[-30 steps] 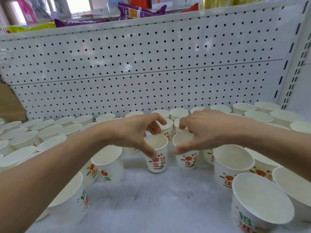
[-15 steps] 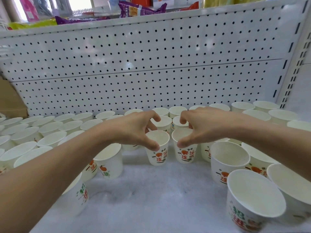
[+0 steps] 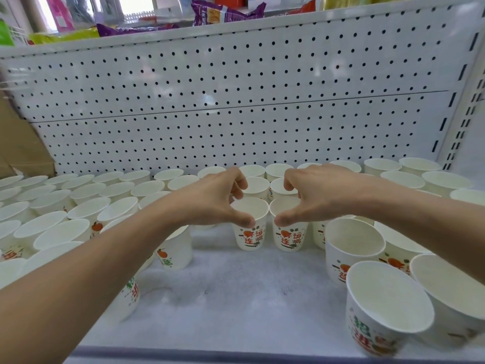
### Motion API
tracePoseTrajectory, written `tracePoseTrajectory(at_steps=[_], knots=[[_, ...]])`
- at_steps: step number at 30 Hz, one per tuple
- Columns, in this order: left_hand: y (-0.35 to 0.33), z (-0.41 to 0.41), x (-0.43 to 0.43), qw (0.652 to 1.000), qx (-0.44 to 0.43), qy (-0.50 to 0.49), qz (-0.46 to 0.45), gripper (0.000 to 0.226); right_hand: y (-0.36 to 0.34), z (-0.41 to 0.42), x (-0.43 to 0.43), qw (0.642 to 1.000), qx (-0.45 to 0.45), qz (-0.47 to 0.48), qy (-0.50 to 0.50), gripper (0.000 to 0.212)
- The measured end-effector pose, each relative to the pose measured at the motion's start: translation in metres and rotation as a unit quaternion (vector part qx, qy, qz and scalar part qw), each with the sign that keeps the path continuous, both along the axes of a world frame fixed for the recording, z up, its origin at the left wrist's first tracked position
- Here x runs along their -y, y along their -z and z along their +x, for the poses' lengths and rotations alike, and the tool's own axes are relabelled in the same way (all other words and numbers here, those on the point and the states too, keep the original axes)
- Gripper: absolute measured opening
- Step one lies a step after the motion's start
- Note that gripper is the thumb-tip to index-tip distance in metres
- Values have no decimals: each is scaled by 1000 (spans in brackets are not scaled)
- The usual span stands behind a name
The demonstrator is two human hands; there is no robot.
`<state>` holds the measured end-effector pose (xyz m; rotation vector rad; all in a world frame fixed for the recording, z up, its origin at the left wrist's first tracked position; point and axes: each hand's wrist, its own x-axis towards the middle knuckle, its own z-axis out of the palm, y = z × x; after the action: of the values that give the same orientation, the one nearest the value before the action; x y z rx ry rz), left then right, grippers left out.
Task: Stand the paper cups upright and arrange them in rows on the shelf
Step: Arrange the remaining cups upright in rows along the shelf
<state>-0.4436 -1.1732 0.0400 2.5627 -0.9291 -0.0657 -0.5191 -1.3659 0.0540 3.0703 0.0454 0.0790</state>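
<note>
Two white paper cups with orange and green print stand upright side by side at the middle of the shelf [image 3: 236,298]. My left hand [image 3: 217,198] grips the rim of the left cup [image 3: 250,232], thumb in front and fingers behind. The right cup [image 3: 290,236] is held the same way at its rim by my right hand [image 3: 312,193]. Both cups rest on the shelf floor, right in front of more upright cups behind them. Several upright cups fill rows to the left [image 3: 86,214] and right [image 3: 354,250].
A white pegboard back panel [image 3: 236,101] rises behind the cups. A slotted upright [image 3: 469,109] bounds the right side. Cardboard [image 3: 18,151] leans at the far left. Snack bags [image 3: 223,11] lie on the shelf above. Bare shelf floor lies in front of the two held cups.
Both hands have pushed the two cups a little further back toward the rows behind. The hold on the rims is unchanged.
</note>
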Motion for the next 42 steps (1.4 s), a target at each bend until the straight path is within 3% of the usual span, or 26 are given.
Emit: tracePoseTrajectory(at_steps=[8,12,15,17,20,24,28,31,35,42], knots=[[-9,-7,-6,1000,-7,-16,-19,59,-3,-3,4,999,18,-5,-25,75],[-38,-31,-41,990,21,-70,-118,60,-18,-10,2,992,49,62,-98,61],[-39,-54,-81,982,48,-90,-162,48,-23,-21,-16,976,48,128,-167,43],[-30,-65,-109,984,57,-104,-137,42,-23,-28,-40,972,19,126,-199,41],[-18,-74,-145,987,63,-122,-79,55,-21,-22,-84,971,-7,92,-222,53],[-11,-84,-174,984,101,-143,-18,75,-15,5,-137,982,15,98,-158,67],[-2,-89,-179,965,181,-152,118,94,-4,27,-172,994,24,71,-82,75],[2,-85,-180,962,188,-136,146,82,4,31,-184,996,12,76,-53,75],[5,-80,-181,970,188,-103,117,67,7,24,-190,995,4,86,-52,72],[6,-71,-182,994,93,-3,57,39,-9,-16,-157,985,-108,110,-76,76]])
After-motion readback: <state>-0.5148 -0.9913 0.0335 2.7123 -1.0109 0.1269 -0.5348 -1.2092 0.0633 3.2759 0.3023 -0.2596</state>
